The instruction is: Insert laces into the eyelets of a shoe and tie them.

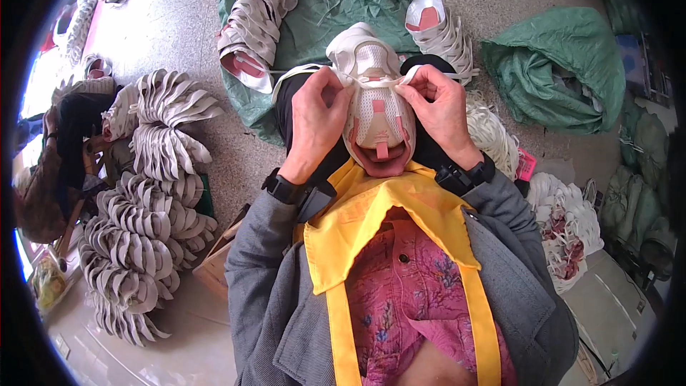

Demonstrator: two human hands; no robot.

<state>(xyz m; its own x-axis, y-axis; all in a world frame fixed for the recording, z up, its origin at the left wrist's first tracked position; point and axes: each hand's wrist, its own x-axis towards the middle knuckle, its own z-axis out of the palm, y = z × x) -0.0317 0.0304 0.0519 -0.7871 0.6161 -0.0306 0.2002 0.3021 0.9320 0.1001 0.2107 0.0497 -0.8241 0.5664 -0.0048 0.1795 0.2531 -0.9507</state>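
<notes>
Nearest to you hangs your yellow apron [371, 221] over a pink flowered top and grey jacket, and just past it, on your lap, sits the white shoe upper [371, 100] you are working on, toe pointing away, its mesh tongue and pink inner lining facing up. Going left to right: far left on the floor lie fanned stacks of grey shoe pieces [153, 221], with another person [71, 136] sitting beside them; further up, a stack of uppers [254, 25] rests on a green sack [336, 0]. Your left hand [314, 118] is pinched on the white lace [300, 70] at the left side of the upper, and your right hand [443, 104] is pinched on the lace's other end at the right side, both pulling it across the top eyelets. To the right lie a bundle of loose white laces [489, 132], a row of uppers [443, 32], another green sack [557, 75] and a heap of white and pink uppers [568, 225]. As I judge it, this shoe's lacing is only begun: one crossing shows, the lower eyelets look unthreaded, and many uppers around you look to be waiting.
</notes>
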